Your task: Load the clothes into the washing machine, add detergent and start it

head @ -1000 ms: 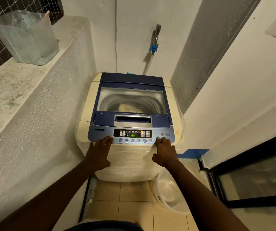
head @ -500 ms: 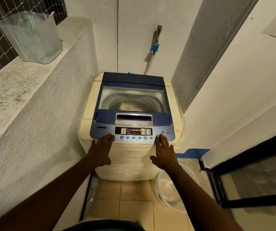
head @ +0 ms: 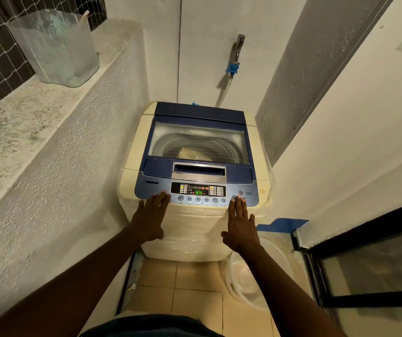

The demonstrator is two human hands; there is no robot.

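A cream top-loading washing machine (head: 132, 152) with a blue lid stands in a narrow alcove. Its glass lid (head: 198, 142) is closed, and pale clothes (head: 190, 153) show in the drum through it. The blue control panel (head: 197, 190) is lit, with green digits reading 44. My left hand (head: 150, 218) lies flat with its fingertips on the panel's left edge. My right hand (head: 240, 227) is stretched out flat, its fingertips touching the button at the panel's right end, just below the power button (head: 241, 192). Both hands hold nothing.
A translucent plastic tub (head: 56, 47) stands on the rough ledge (head: 12, 122) at the left. A tap with a blue fitting (head: 234, 66) is on the back wall. A clear plastic basin (head: 251, 280) lies on the tiled floor at the right, beside a dark-framed glass door (head: 370, 268).
The panel display went dark half a second ago and now shows 44 again. My right hand has stretched its fingers forward onto the right-end button. The left hand stayed in place.
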